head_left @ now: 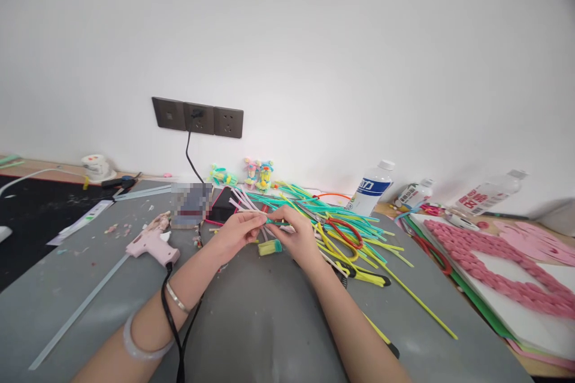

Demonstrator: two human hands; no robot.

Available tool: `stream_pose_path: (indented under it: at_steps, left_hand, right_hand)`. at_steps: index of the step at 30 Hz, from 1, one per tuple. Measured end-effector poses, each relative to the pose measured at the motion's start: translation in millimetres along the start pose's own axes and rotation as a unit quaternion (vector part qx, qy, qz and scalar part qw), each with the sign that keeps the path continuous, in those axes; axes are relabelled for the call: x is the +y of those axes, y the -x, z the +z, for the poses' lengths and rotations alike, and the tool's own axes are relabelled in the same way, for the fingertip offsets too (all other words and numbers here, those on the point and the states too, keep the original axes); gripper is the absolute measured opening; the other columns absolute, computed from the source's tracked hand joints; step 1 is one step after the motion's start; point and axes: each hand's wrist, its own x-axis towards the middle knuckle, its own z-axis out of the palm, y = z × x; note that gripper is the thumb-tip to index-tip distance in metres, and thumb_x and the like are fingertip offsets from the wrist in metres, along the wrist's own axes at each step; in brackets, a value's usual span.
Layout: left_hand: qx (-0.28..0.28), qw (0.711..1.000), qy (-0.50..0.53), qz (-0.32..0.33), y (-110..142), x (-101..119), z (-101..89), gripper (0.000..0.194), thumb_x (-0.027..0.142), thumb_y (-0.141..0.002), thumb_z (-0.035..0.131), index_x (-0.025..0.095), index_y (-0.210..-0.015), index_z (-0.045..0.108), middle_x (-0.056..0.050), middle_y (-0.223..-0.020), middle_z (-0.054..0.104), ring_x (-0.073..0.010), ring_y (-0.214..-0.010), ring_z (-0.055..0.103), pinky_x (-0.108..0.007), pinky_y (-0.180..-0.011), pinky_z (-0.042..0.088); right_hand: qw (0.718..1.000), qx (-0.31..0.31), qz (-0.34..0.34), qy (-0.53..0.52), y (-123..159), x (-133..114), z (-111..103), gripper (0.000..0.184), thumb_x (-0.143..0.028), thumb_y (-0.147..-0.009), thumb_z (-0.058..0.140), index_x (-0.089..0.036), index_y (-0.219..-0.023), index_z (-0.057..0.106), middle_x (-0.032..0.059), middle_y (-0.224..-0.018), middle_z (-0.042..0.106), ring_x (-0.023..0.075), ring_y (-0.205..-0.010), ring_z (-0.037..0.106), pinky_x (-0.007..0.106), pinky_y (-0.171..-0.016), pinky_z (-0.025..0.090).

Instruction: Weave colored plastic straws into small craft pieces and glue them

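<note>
My left hand (236, 232) and my right hand (296, 234) meet over the grey mat (251, 317), both pinched on a thin green straw piece (275, 222) held between them. Several pale pink straws fan out from the fingers toward the back. Just below the hands lies a short yellow and green bundle (270, 247) of cut straws. A black cord (173, 323) crosses my left wrist, which wears two bracelets.
A pink glue gun (153, 243) lies left of the hands, with clear glue sticks nearby. A heap of green and yellow straws (341, 227), red-handled scissors (344, 232), a phone (221, 206), water bottles (374, 187) and a pink braided board (489, 269) fill the right side.
</note>
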Motion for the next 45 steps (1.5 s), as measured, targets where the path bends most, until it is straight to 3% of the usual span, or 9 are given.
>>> stream_pose_path:
  at_steps: [14, 20, 22, 29, 37, 45]
  left_hand:
    - [-0.031, 0.999, 0.039, -0.015, 3, 3, 4.3, 0.034, 0.04, -0.062, 0.083, 0.012, -0.069, 0.064, 0.005, -0.059, 0.04, -0.0053, -0.053, 0.031, -0.022, -0.05, 0.021]
    - [-0.053, 0.996, 0.065, -0.036, 4, 3, 4.3, 0.034, 0.039, -0.064, 0.083, 0.012, -0.071, 0.064, 0.004, -0.062, 0.043, -0.0041, -0.052, 0.029, -0.021, -0.049, 0.022]
    - [-0.055, 0.995, 0.072, -0.037, 4, 2, 2.8, 0.034, 0.039, -0.064, 0.083, 0.012, -0.072, 0.065, 0.004, -0.062, 0.043, -0.0039, -0.052, 0.029, -0.021, -0.049, 0.022]
    - [-0.043, 0.996, 0.069, -0.027, 0, -4, 0.7, 0.033, 0.039, -0.065, 0.083, 0.012, -0.071, 0.066, 0.006, -0.058, 0.04, -0.0044, -0.053, 0.028, -0.02, -0.05, 0.022]
    - [-0.025, 0.999, 0.038, -0.013, 2, 0, 3.5, 0.037, 0.041, -0.058, 0.086, 0.011, -0.068, 0.066, 0.005, -0.058, 0.042, -0.0053, -0.053, 0.03, -0.022, -0.051, 0.022]
    - [-0.001, 1.0, -0.01, 0.029, 2, -1, 5.1, 0.037, 0.044, -0.064, 0.08, 0.014, -0.081, 0.067, 0.005, -0.059, 0.044, -0.0064, -0.053, 0.033, -0.022, -0.051, 0.025]
  right_hand:
    - [0.999, -0.003, -0.002, -0.036, -1, -3, -1, 0.008, -0.026, -0.088, 0.063, -0.02, -0.082, 0.064, 0.0047, -0.077, 0.064, 0.0184, -0.073, 0.059, 0.031, -0.066, 0.048]
    - [0.999, 0.001, 0.025, -0.046, -1, -8, 0, 0.012, -0.029, -0.087, 0.063, -0.022, -0.096, 0.065, 0.004, -0.08, 0.064, 0.0163, -0.068, 0.055, 0.029, -0.061, 0.045]
    - [0.998, 0.008, 0.028, -0.059, -2, -9, 0, 0.01, -0.031, -0.086, 0.064, -0.021, -0.091, 0.065, 0.0033, -0.077, 0.062, 0.0161, -0.067, 0.053, 0.029, -0.06, 0.045]
    - [0.999, 0.015, 0.004, -0.042, -4, -10, -3, 0.013, -0.031, -0.087, 0.064, -0.02, -0.081, 0.063, 0.0021, -0.071, 0.058, 0.0164, -0.066, 0.053, 0.029, -0.059, 0.042]
    - [0.999, 0.023, 0.03, -0.035, -2, -10, -4, 0.019, -0.036, -0.084, 0.067, -0.021, -0.074, 0.062, 0.0009, -0.066, 0.06, 0.015, -0.059, 0.051, 0.029, -0.057, 0.042]
    - [0.996, 0.052, 0.055, -0.053, 0, -7, -3, 0.018, -0.037, -0.081, 0.071, -0.021, -0.075, 0.065, 0.0011, -0.065, 0.061, 0.0149, -0.057, 0.053, 0.029, -0.056, 0.045]
